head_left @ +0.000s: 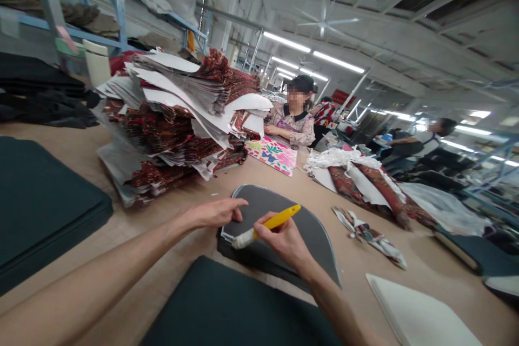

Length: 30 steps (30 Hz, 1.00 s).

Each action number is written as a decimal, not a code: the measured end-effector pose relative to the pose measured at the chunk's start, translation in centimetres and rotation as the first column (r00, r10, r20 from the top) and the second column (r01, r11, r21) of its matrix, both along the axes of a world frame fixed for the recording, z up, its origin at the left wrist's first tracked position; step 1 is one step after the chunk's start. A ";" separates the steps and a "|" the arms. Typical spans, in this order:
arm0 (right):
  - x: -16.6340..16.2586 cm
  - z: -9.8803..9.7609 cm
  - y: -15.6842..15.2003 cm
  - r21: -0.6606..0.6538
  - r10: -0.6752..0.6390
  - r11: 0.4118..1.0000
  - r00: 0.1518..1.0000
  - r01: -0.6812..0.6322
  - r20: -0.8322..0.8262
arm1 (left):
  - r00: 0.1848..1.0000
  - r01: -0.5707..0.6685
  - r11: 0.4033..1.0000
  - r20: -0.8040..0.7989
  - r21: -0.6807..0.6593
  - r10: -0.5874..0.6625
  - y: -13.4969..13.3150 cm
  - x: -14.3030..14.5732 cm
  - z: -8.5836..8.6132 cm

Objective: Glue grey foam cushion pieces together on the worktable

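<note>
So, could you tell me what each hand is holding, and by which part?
The right hand grips a yellow-handled marking tool around its middle. The left hand holds nothing, pressing flat on the grey template.

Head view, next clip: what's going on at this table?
A person is working at a long cutting table. Their left hand presses flat on a grey curved template lying over dark fabric, while the right hand holds a yellow-handled marker with its white tip at the template's near edge. A stack of patterned fabric and paper sits behind. Two other people work farther along.

Matt grey cloth panel, yellow plastic marker
</note>
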State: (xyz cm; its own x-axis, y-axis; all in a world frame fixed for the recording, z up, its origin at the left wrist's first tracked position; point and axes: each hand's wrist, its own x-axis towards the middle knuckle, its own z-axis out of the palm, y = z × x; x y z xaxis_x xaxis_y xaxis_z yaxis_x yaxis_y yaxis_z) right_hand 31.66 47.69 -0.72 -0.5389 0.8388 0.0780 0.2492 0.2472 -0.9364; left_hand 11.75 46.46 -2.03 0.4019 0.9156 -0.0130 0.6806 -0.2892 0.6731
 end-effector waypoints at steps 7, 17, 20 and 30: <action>6.2 0.5 0.6 0.052 -0.122 0.992 0.982 0.116 0.146 | 0.996 -0.022 0.999 -0.083 0.035 0.025 0.2 0.4 -0.1; 17.6 0.3 1.7 0.075 -0.275 0.961 0.937 0.265 0.215 | 0.988 -0.040 0.999 -0.151 0.017 0.042 1.1 1.0 0.2; 20.9 0.4 1.8 0.082 -0.329 0.944 0.918 0.318 0.223 | 0.984 -0.053 0.999 -0.169 0.008 0.054 1.5 0.8 -0.4; 25.3 4.2 0.4 0.176 -0.640 0.763 0.765 0.622 0.072 | 0.925 -0.003 0.997 -0.379 0.084 0.034 -0.3 4.5 2.6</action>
